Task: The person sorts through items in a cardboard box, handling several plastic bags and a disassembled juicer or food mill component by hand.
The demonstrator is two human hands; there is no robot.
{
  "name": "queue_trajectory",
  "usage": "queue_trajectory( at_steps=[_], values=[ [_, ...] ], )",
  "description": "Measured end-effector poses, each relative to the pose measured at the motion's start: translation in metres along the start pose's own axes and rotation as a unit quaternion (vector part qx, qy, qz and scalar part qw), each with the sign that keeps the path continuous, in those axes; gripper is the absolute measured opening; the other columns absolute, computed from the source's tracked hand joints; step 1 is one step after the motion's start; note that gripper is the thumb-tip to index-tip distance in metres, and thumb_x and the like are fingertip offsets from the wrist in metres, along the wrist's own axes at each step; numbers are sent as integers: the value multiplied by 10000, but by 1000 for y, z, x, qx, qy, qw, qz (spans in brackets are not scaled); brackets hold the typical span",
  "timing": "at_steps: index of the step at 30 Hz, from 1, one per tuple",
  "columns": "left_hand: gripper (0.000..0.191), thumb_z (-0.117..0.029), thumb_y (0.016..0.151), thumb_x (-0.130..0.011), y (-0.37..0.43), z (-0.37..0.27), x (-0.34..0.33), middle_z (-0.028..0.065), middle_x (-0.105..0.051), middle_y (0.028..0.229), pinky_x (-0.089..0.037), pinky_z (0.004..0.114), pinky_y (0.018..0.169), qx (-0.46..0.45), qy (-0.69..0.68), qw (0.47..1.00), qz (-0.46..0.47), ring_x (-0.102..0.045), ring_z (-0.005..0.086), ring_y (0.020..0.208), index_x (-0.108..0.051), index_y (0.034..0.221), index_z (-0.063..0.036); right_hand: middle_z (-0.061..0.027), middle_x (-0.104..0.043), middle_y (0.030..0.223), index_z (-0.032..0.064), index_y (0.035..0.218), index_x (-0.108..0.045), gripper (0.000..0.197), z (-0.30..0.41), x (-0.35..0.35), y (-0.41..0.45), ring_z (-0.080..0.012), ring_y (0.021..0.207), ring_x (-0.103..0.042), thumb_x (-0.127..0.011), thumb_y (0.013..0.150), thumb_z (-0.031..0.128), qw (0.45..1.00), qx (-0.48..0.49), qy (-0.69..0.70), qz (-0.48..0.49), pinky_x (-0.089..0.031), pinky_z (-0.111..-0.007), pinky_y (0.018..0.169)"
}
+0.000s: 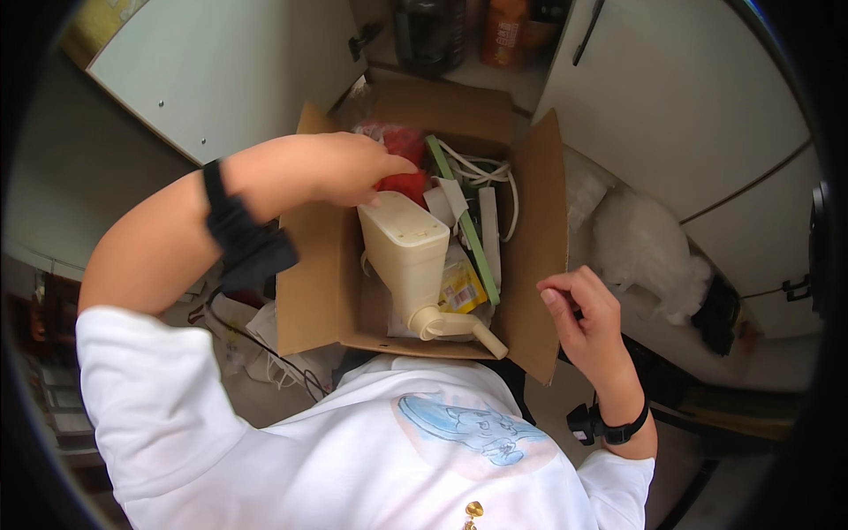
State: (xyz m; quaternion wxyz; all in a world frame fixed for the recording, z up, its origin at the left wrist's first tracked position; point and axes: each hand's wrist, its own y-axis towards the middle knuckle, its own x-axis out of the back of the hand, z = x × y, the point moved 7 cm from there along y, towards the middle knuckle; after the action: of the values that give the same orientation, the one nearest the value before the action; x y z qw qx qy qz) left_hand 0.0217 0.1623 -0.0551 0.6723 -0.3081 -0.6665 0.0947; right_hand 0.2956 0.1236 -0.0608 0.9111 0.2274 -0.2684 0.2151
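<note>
My left hand is over the far left part of an open cardboard box, its fingers at a red plastic bag; whether they grip the bag cannot be told. Just below the fingers stands a cream plastic appliance with a crank handle, its crank end toward me. My right hand is beside the box's right flap with fingers curled, thumb near the index finger, and nothing visible in it. Inside the box also lie a green strip, a coiled white cable, a white bar and a yellow packet.
An open white cabinet door stands at the left, with bottles inside the cabinet behind the box. White plastic bags lie at the right beside closed cabinet doors. A black cable and bags are at lower left.
</note>
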Motion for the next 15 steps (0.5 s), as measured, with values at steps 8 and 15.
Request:
queue_trajectory(
  at_steps=[8,15],
  values=[
    [443,-147,789,-624,101,32,-38,62,-517,1304,-429,391,959,64,239,969,-9,-505,263,1191,-583,1231,-147,-93,-591,818,36,883,-645,92,-7,3,-13,-195,584,-543,-663,793,26,999,-26,17,14,-436,-282,512],
    [340,-98,777,-610,23,39,5,141,-616,1096,-488,387,792,9,69,996,-63,-589,319,1001,-635,1116,-104,-92,-587,795,42,875,-647,100,-13,6,-10,-199,580,-542,-665,781,13,1000,-1,12,-8,-434,-281,508]
  ],
)
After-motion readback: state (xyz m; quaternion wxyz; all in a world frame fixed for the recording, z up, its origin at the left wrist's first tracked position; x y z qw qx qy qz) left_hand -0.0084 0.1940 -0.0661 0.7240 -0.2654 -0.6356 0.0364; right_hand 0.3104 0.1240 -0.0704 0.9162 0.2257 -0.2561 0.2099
